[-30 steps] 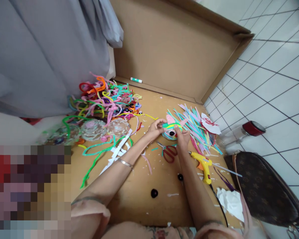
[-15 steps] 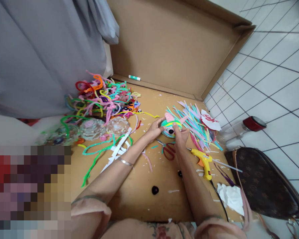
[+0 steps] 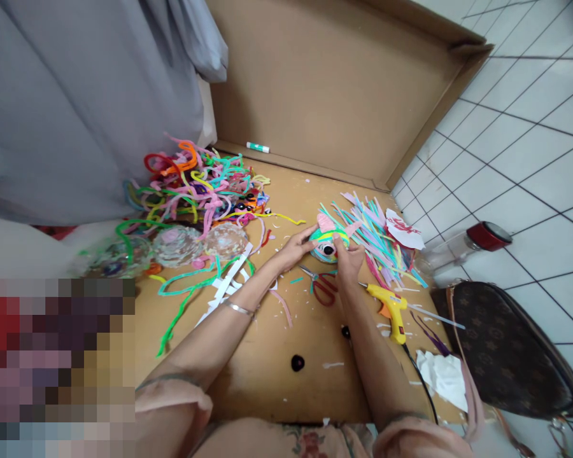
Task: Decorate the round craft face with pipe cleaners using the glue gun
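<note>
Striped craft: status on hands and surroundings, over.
Left hand and right hand both holding the striped craft. Black eye faces up, uncovered. Nothing seen blocking; scissors and yellow glue gun lie close by right forearm.

Head cam, single view: head-worn, looks forward and steeply down, wide field. Sleeves (image 3: pixel 172 410) and forearms (image 3: pixel 370 343) enter from bottom edge; left hand (image 3: pixel 295 249) and right hand (image 3: pixel 350 262) near mid-frame, fairly close. Tabletop (image 3: pixel 262 356) fills centre, cardboard panel (image 3: pixel 334 95) beyond, grey cloth (image 3: pixel 100 108) left, tiled surface (image 3: pixel 530 140) slanting right.
</note>
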`<state>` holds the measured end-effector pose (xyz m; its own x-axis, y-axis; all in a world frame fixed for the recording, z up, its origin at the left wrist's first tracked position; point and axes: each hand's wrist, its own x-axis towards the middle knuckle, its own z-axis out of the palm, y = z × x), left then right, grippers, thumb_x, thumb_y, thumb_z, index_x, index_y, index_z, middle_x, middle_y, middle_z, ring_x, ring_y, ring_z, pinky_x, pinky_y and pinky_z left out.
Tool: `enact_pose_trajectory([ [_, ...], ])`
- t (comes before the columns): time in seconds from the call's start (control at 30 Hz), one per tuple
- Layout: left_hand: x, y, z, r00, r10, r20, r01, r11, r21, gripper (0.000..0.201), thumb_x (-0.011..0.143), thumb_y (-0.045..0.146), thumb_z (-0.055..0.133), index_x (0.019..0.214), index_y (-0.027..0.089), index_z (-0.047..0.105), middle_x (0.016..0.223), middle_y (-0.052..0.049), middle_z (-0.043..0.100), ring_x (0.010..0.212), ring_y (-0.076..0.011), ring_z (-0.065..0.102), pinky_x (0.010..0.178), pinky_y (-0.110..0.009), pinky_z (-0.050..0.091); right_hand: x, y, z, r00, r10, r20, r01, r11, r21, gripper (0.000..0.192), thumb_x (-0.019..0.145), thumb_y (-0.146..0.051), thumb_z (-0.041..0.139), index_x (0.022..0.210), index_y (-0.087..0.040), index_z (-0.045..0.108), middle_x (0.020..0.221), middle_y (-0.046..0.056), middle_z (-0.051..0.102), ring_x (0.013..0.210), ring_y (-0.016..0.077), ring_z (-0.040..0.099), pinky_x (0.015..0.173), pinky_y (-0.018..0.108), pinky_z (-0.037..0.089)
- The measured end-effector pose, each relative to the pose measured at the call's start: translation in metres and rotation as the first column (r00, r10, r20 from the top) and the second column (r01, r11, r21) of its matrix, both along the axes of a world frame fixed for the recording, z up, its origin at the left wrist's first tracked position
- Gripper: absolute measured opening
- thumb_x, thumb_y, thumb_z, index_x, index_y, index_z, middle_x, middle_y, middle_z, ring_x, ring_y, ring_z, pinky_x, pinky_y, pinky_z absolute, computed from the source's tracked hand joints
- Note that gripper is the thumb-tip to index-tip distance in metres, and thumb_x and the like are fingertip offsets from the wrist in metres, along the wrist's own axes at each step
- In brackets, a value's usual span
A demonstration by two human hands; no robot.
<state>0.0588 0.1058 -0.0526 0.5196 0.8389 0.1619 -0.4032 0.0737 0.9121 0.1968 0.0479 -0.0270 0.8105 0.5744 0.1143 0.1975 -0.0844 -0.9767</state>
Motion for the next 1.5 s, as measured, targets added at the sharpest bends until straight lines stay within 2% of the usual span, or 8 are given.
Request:
enact_pose_trajectory([
  [0.2, -0.001, -0.001, 0.001, 1.0, 0.0, 0.005, 0.0, 1.0, 0.024, 0.074, 0.065, 0.042, 0.088, 0.134, 0.021, 0.068, 0.149, -0.011, 0.059, 0.151, -0.0382, 0.034, 0.123, -0.051, 0.028, -0.001, 0.0, 0.002, 1.0, -0.003, 0.03, 0.004, 1.0, -0.021, 0.063, 0.058, -0.068, 0.08, 0.08, -0.026, 0.037, 0.067, -0.009, 0.047, 0.064, 0.0138, 0.051, 0.06, 0.029, 0.044],
  [0.37, 0.0, -0.002, 0.004, 0.999, 0.009, 0.035, -0.007, 0.999, -0.036, 0.063, 0.068, 0.035, 0.08, 0.129, 0.022, 0.072, 0.149, -0.009, 0.059, 0.149, -0.0365, 0.039, 0.125, -0.05, 0.025, -0.002, 0.001, 0.001, 0.998, -0.012, 0.063, 0.015, 0.999, -0.032, 0.062, 0.061, -0.069, 0.077, 0.081, -0.027, 0.036, 0.069, -0.008, 0.045, 0.067, 0.0149, 0.05, 0.061, 0.03, 0.042],
  [0.6, 0.002, -0.006, 0.011, 0.997, 0.009, 0.077, -0.008, 1.0, -0.01, 0.063, 0.076, 0.057, 0.076, 0.127, 0.021, 0.073, 0.145, -0.011, 0.063, 0.145, -0.0356, 0.045, 0.123, -0.05, 0.028, -0.002, -0.001, 0.001, 0.999, -0.01, 0.042, 0.011, 1.0, -0.02, 0.061, 0.059, -0.065, 0.079, 0.081, -0.027, 0.037, 0.069, -0.008, 0.045, 0.066, 0.0139, 0.049, 0.061, 0.029, 0.043],
  [0.77, 0.001, -0.01, 0.012, 0.995, 0.101, -0.002, -0.1, 0.994, 0.035, 0.067, 0.072, 0.059, 0.081, 0.126, 0.02, 0.071, 0.143, -0.011, 0.063, 0.138, -0.035, 0.051, 0.117, -0.045, 0.037, -0.003, -0.001, 0.001, 0.999, 0.025, 0.022, -0.025, 1.0, -0.011, 0.06, 0.06, -0.064, 0.078, 0.082, -0.027, 0.036, 0.069, -0.009, 0.045, 0.064, 0.0133, 0.05, 0.06, 0.028, 0.042],
  [0.93, 0.002, -0.009, 0.009, 0.993, 0.118, -0.021, -0.117, 0.992, 0.057, 0.069, 0.069, 0.056, 0.083, 0.124, 0.018, 0.067, 0.134, -0.012, 0.067, 0.128, -0.032, 0.058, 0.11, -0.041, 0.043, -0.005, -0.003, 0.001, 0.999, 0.027, 0.046, -0.025, 0.999, -0.03, 0.058, 0.062, -0.062, 0.078, 0.081, -0.027, 0.037, 0.071, -0.008, 0.049, 0.064, 0.0134, 0.05, 0.063, 0.029, 0.042],
  [1.13, 0.004, -0.003, 0.007, 0.989, 0.146, -0.032, -0.145, 0.989, 0.037, 0.075, 0.057, 0.055, 0.091, 0.116, 0.016, 0.062, 0.126, -0.013, 0.068, 0.118, -0.0292, 0.062, 0.105, -0.04, 0.046, -0.013, -0.007, 0.008, 0.997, -0.007, 0.079, 0.012, 0.998, -0.067, 0.059, 0.059, -0.062, 0.08, 0.079, -0.027, 0.037, 0.07, -0.007, 0.05, 0.066, 0.0147, 0.05, 0.064, 0.03, 0.042],
  [1.27, 0.005, -0.002, 0.007, 0.991, 0.131, -0.021, -0.131, 0.991, 0.0, 0.074, 0.057, 0.052, 0.092, 0.114, 0.017, 0.061, 0.124, -0.012, 0.069, 0.118, -0.0288, 0.063, 0.105, -0.041, 0.046, -0.015, -0.008, 0.011, 0.998, -0.003, 0.056, 0.006, 0.998, -0.068, 0.062, 0.056, -0.063, 0.081, 0.08, -0.027, 0.036, 0.071, -0.007, 0.049, 0.068, 0.015, 0.049, 0.065, 0.03, 0.04],
  [1.5, 0.004, -0.002, 0.005, 0.987, 0.157, -0.029, -0.156, 0.987, 0.02, 0.073, 0.055, 0.052, 0.092, 0.112, 0.018, 0.061, 0.126, -0.011, 0.068, 0.119, -0.0276, 0.062, 0.105, -0.04, 0.047, -0.015, -0.008, 0.012, 0.999, -0.003, 0.047, 0.006, 0.997, -0.078, 0.06, 0.057, -0.056, 0.083, 0.081, -0.027, 0.036, 0.072, -0.007, 0.049, 0.07, 0.0146, 0.049, 0.066, 0.028, 0.039],
])
